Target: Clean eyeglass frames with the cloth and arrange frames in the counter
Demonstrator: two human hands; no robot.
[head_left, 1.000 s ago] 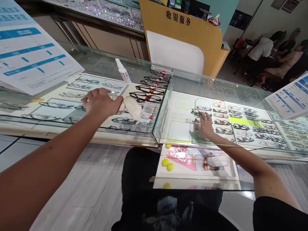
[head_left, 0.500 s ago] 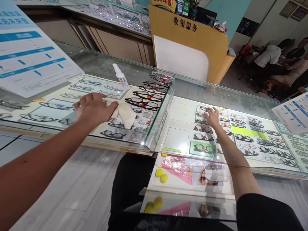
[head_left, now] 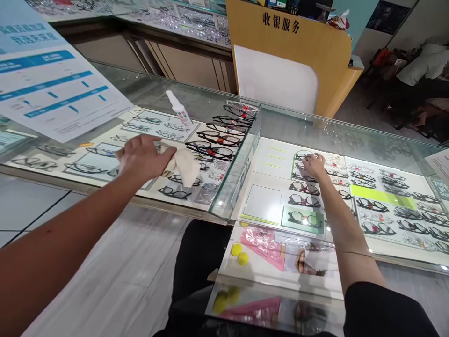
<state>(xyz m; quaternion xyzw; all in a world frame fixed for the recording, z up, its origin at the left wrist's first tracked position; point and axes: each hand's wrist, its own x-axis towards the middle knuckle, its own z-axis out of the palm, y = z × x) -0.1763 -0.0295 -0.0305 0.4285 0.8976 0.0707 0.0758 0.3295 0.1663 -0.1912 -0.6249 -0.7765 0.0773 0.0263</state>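
Note:
My left hand (head_left: 143, 154) rests on the glass counter top (head_left: 210, 206) at the left, fingers spread and thumb out to the right. A crumpled cream cloth (head_left: 187, 168) lies against that thumb; whether part of it runs under the palm is hidden. Behind it stands a white spray bottle (head_left: 179, 110) with a pointed cap. My right hand (head_left: 315, 165) is on the right-hand glass top with its fingers apart, and I see nothing in it. Rows of eyeglasses (head_left: 303, 200) show through the glass beneath and around both hands.
A printed sheet (head_left: 59, 84) leans up at the left, and another (head_left: 440, 164) at the far right. An open drawer (head_left: 224, 262) juts out in front of me. Behind the counter are a wooden cashier desk (head_left: 326, 75) and a seated person (head_left: 423, 61).
The view has turned a little, so most things sit slightly farther right. Both hands stay at nearly the same places on the glass, with the cloth still by the left thumb.

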